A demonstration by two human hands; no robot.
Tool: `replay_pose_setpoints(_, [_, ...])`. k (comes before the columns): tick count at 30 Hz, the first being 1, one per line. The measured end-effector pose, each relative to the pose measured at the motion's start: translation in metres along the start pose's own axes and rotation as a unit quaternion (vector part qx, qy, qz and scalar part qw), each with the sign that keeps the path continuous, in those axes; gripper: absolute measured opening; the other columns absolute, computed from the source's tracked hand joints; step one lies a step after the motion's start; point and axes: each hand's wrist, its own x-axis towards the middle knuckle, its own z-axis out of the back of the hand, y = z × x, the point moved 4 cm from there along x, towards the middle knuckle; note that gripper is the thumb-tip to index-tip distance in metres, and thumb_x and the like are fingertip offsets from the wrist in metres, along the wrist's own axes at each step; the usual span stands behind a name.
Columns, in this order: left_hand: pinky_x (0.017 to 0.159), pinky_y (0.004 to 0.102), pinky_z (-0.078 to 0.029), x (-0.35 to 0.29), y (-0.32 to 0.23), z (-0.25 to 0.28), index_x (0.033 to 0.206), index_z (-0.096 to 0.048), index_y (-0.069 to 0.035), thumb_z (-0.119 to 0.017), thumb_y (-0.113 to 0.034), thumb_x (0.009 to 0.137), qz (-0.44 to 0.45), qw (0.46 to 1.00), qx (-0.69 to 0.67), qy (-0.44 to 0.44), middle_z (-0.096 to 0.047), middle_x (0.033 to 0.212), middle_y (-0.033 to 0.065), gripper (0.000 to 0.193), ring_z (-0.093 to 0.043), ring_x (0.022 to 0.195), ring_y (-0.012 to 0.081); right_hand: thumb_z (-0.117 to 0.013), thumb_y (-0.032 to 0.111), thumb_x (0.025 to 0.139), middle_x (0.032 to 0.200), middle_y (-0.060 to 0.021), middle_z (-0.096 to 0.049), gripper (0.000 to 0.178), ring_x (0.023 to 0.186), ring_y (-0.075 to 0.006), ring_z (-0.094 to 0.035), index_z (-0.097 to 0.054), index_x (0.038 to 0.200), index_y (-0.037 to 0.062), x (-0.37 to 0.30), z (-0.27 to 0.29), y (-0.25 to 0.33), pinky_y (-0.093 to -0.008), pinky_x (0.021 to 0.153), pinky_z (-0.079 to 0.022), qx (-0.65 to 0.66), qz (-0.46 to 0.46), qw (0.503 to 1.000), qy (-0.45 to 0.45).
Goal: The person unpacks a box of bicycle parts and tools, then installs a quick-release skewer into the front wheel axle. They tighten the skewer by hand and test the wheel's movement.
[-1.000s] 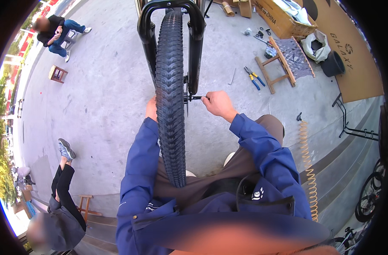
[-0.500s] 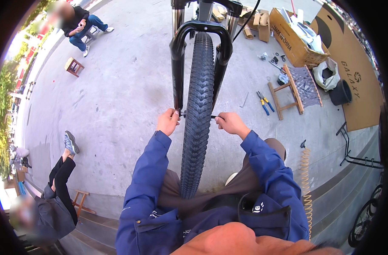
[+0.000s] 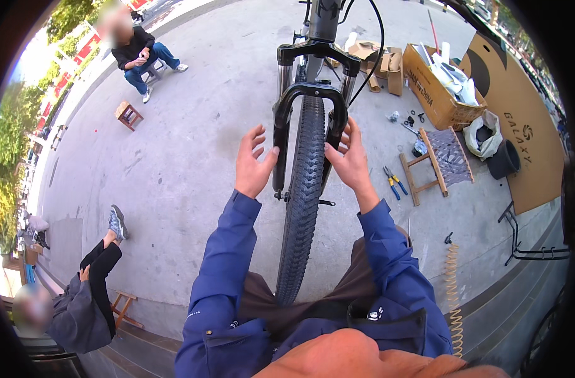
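Observation:
In front of me stands a bicycle front wheel with a black knobby tyre [image 3: 305, 170], set between the legs of a black suspension fork [image 3: 312, 88]. My left hand [image 3: 254, 165] is open beside the left fork leg, fingers apart and thumb at or close to the leg. On the other side, my right hand [image 3: 351, 162] is also open, its fingers stretched up along the right fork leg and its thumb at the leg. Below the hands, a small black lever [image 3: 327, 203] sticks out from the right of the hub. The axle end [image 3: 280, 196] shows on the left.
Yellow-and-blue pliers [image 3: 396, 181] lie right, by a wooden folding stool [image 3: 435, 160]. Behind are a cardboard box [image 3: 442, 94], a white sack [image 3: 483, 135] and a black bucket [image 3: 505, 159]. A coiled hose [image 3: 452, 296] hangs at right. Two people [image 3: 142, 57] sit to the left.
Both hands have left the axle ends and moved up beside the fork legs, fingers now apart. The lever on the right is free of my hand. My view has shifted, showing more of the fork.

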Motion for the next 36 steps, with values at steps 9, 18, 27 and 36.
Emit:
replay_pose_setpoints(9, [0.084, 0.0437, -0.056, 0.085, -0.051, -0.060, 0.125, -0.060, -0.001, -0.081, -0.018, 0.085, 0.014, 0.989, 0.107, -0.101, -0.071, 0.101, 0.0186, 0.048, -0.071, 0.092, 0.0370, -0.079, 0.012, 0.090, 0.120, -0.0210, -0.069, 0.087, 0.102, -0.0371, -0.073, -0.029, 0.161, 0.0005, 0.042, -0.016, 0.067, -0.0435, 0.088, -0.057, -0.153, 0.075, 0.968, -0.184])
replay_pose_setpoints(18, [0.091, 0.0423, -0.056, 0.079, -0.045, -0.059, 0.137, -0.053, -0.003, -0.082, -0.016, 0.087, 0.014, 0.993, 0.085, -0.084, -0.073, 0.114, 0.0203, 0.060, -0.073, 0.103, 0.0339, -0.078, 0.008, 0.090, 0.128, -0.0193, -0.068, 0.086, 0.106, -0.0282, -0.074, -0.029, 0.160, 0.0010, 0.025, -0.023, 0.028, -0.0379, 0.091, -0.058, -0.059, 0.060, 0.989, -0.121])
replay_pose_setpoints(27, [0.122, 0.0419, -0.038, 0.030, -0.054, -0.048, 0.165, -0.010, 0.004, -0.094, -0.016, 0.076, -0.049, 0.993, 0.105, 0.027, -0.042, 0.157, 0.0260, 0.124, -0.048, 0.145, 0.0384, -0.077, 0.012, 0.091, 0.092, -0.0081, -0.074, 0.039, 0.081, -0.0197, -0.072, -0.060, 0.125, 0.0030, 0.011, -0.039, -0.017, -0.0359, 0.078, -0.057, 0.007, -0.043, 0.991, -0.125])
replay_pose_setpoints(36, [0.107, 0.0436, -0.051, 0.042, -0.045, -0.062, 0.163, -0.024, -0.004, -0.088, -0.009, 0.078, -0.020, 0.988, 0.143, -0.056, -0.052, 0.149, 0.0234, 0.106, -0.059, 0.133, 0.0403, -0.079, 0.017, 0.090, 0.088, -0.0041, -0.071, 0.030, 0.078, -0.0128, -0.065, -0.070, 0.115, 0.0033, 0.017, -0.048, -0.035, -0.0336, 0.074, -0.054, 0.102, -0.099, 0.981, -0.131])
